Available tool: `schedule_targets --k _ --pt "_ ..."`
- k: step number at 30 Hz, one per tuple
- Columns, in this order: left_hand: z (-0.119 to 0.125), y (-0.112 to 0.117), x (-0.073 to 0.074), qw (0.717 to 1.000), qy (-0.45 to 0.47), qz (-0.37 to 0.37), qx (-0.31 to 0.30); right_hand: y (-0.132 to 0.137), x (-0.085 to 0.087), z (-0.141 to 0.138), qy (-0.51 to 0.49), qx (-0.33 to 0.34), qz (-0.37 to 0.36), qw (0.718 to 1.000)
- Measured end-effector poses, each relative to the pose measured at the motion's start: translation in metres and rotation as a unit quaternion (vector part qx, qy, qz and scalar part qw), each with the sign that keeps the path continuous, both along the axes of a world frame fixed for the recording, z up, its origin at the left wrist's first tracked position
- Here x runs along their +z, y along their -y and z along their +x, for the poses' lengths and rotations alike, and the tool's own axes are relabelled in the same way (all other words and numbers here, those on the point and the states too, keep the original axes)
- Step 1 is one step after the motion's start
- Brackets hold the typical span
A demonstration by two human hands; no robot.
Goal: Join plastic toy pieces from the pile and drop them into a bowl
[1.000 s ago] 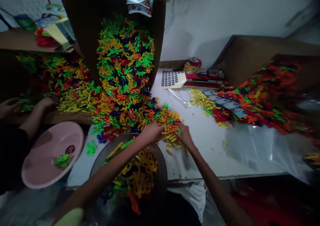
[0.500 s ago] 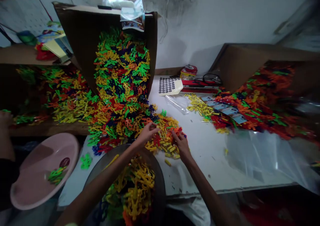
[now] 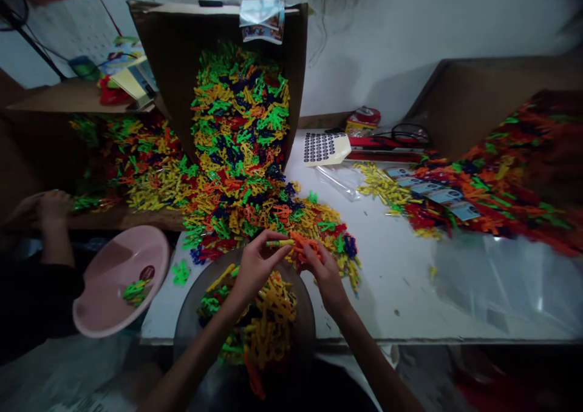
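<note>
My left hand [image 3: 257, 263] is closed, pinching a small yellow stick-shaped plastic piece [image 3: 281, 243] between thumb and fingers. Close beside it, my right hand [image 3: 325, 273] grips an orange plastic figure-like piece [image 3: 304, 241]. The two pieces meet or nearly meet; which of these I cannot tell. Below both hands sits a grey bowl [image 3: 306, 315] holding yellow, green and orange pieces [image 3: 268, 321]. Just beyond my hands, a loose heap of coloured plastic pieces [image 3: 241, 199] spills out of an upright cardboard box [image 3: 298, 66] onto the white table [image 3: 387, 290].
A pink basin [image 3: 91, 303] stands left, near another person's hands [image 3: 52, 209]. A sticker sheet [image 3: 325, 149], printed cards [image 3: 449, 202], yellow sticks [image 3: 380, 184] and clear plastic bags [image 3: 505, 278] lie to the right. Another cardboard box [image 3: 478, 96] leans there with more pieces.
Both hands have drawn back from the heap to above the bowl's far rim. A yellow stick and an orange piece now show clearly in them. The view has shifted.
</note>
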State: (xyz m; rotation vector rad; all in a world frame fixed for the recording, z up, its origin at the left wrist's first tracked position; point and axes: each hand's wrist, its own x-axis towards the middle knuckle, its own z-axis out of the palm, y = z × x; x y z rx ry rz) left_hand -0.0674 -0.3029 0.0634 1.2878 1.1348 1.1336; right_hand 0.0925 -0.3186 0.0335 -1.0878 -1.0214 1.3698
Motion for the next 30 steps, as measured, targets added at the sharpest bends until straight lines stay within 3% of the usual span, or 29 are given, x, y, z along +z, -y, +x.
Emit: schedule_targets --k 6,12,17,20,27,30 --pt "0.002 0.006 0.005 1.0 0.001 0.004 0.001 0.006 0.006 0.002 0.127 -0.017 0.057 0.99" --pt "-0.005 0.0 0.003 0.999 -0.032 0.023 -0.005 0.009 0.009 0.009 0.183 0.026 0.084 0.979" --pt "-0.016 -0.007 0.013 0.995 -0.071 -0.026 -0.067 0.009 0.015 0.017 0.205 0.083 0.097 0.97" --pt "-0.02 -0.006 0.019 0.993 -0.084 -0.047 -0.074 0.008 0.017 0.017 0.173 0.114 0.095 0.974" --pt "-0.039 -0.001 0.016 0.98 -0.115 -0.092 -0.137 0.01 0.013 0.004 0.104 0.165 0.062 0.979" --pt "-0.062 -0.003 0.025 0.952 -0.177 -0.078 -0.239 0.008 0.012 0.007 0.169 0.237 0.08 0.953"
